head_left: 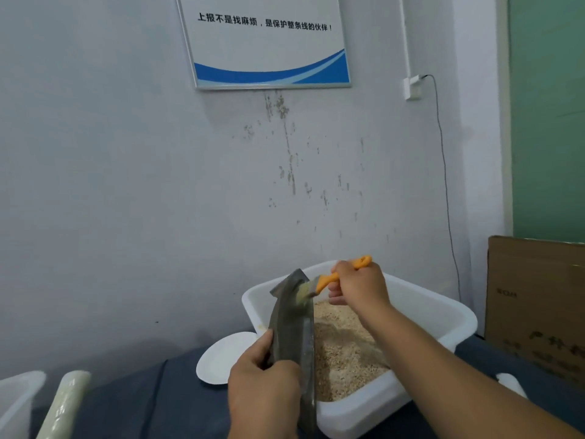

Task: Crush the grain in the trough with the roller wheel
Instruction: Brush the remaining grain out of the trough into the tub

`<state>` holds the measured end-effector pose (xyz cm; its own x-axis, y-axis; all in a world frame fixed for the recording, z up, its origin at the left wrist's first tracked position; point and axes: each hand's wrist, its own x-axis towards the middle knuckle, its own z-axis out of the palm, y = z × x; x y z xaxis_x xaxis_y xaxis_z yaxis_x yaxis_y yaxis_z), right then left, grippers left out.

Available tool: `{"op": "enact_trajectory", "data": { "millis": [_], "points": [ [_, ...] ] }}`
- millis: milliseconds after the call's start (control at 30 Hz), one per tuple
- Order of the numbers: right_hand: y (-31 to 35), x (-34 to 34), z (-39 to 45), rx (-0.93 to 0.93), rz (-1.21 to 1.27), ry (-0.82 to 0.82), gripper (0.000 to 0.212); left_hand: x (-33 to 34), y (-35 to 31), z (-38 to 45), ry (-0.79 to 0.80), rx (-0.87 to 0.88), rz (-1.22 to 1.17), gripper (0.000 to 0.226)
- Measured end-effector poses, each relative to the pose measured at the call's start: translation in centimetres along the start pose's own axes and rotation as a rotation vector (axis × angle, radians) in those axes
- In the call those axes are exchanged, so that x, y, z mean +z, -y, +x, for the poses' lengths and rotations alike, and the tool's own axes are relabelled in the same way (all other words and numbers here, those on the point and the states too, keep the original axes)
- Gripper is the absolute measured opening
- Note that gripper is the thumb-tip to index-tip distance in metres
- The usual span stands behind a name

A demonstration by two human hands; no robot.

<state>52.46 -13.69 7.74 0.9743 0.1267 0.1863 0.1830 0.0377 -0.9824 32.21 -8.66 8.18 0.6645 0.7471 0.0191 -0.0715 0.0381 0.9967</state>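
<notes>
Pale, stained wall fills most of my view, with a framed notice [269, 42] hung high on it and a socket with a thin cable [443, 172] running down at the right. Below it, the bench [133, 394] is covered in dark blue cloth.

On that cloth stands a white plastic tub [437, 315] holding a heap of crushed grain [342, 353]. I hold the dark metal trough [289, 327] tilted steeply on end over the tub's near left side, its upper tip raised above the rim and its lower end down near the bottom edge of my view. My left hand [262, 391] grips the trough around its lower part, thumb on the left face and fingers wrapped round it. My right hand [357, 289] grips the orange handle of a brush [329, 282], whose bristles touch the inside of the trough near its top, where pale grain dust clings.

A white paper plate [221, 359] lies on the bench just left of the tub, partly behind my left hand. At the far left are the corner of another white tub [15, 397] and a pale green cylinder [66, 403] lying slantwise beside it. A brown cardboard box [538, 312] stands at the right, against a green panel [550, 122].
</notes>
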Motion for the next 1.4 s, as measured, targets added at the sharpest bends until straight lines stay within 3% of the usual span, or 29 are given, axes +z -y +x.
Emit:
{"op": "enact_trajectory", "data": {
  "millis": [133, 200, 267, 333, 433, 500, 633, 667, 733, 800, 933, 1067, 1167, 1300, 1400],
  "points": [
    [0.9, 0.3, -0.3, 0.144, 0.002, 0.321, 0.026, 0.6, 0.3, -0.4, -0.030, -0.014, -0.047, 0.051],
    [0.7, 0.4, 0.1, 0.112, -0.088, 0.238, 0.025, 0.7, 0.2, -0.5, -0.037, -0.026, -0.058, 0.047],
    [0.2, -0.2, 0.8, -0.006, -0.283, 0.021, 0.027, 0.7, 0.2, -0.3, -0.030, -0.033, -0.044, 0.048],
    [-0.2, -1.3, 1.1, -0.063, -0.251, -0.120, 0.029, 0.6, 0.2, -0.3, -0.023, -0.040, -0.025, 0.052],
    [-0.3, -1.5, 0.9, 0.063, 0.065, 0.034, 0.027, 0.7, 0.1, -0.3, -0.025, -0.056, -0.023, 0.056],
    [-0.3, -1.2, 0.4, 0.125, 0.017, 0.152, 0.026, 0.7, 0.1, -0.4, -0.041, -0.068, -0.041, 0.056],
    [-0.1, -2.5, 0.8, -0.066, -0.159, -0.100, 0.030, 0.7, 0.2, -0.5, -0.043, -0.073, -0.058, 0.057],
    [0.2, -3.0, 0.8, -0.057, -0.080, -0.099, 0.029, 0.6, 0.2, -0.6, -0.047, -0.075, -0.065, 0.057],
    [0.6, -2.9, 0.3, 0.050, 0.108, 0.067, 0.025, 0.6, 0.1, -0.5, -0.060, -0.077, -0.081, 0.056],
    [0.1, -2.5, -0.2, 0.102, 0.046, 0.183, 0.025, 0.6, 0.1, -0.5, -0.069, -0.087, -0.083, 0.055],
    [-1.2, -3.6, 0.0, -0.037, -0.068, -0.034, 0.027, 0.7, 0.1, -0.6, -0.060, -0.096, -0.071, 0.056],
    [-1.0, -2.3, -1.3, 0.203, 0.092, 0.274, 0.029, 0.6, -0.1, -0.8, -0.081, -0.094, -0.064, 0.055],
    [-0.8, -1.3, -0.4, 0.249, 0.138, 0.125, 0.025, 0.6, -0.3, -0.7, -0.069, -0.121, -0.031, 0.056],
    [-1.1, -2.4, 1.3, 0.112, 0.188, -0.194, 0.021, 0.5, -0.4, -0.7, -0.056, -0.123, -0.014, 0.054],
    [-1.4, -2.7, 0.6, 0.105, 0.211, -0.073, 0.024, 0.5, -0.4, -0.7, -0.046, -0.138, -0.033, 0.054]
  ]
}}
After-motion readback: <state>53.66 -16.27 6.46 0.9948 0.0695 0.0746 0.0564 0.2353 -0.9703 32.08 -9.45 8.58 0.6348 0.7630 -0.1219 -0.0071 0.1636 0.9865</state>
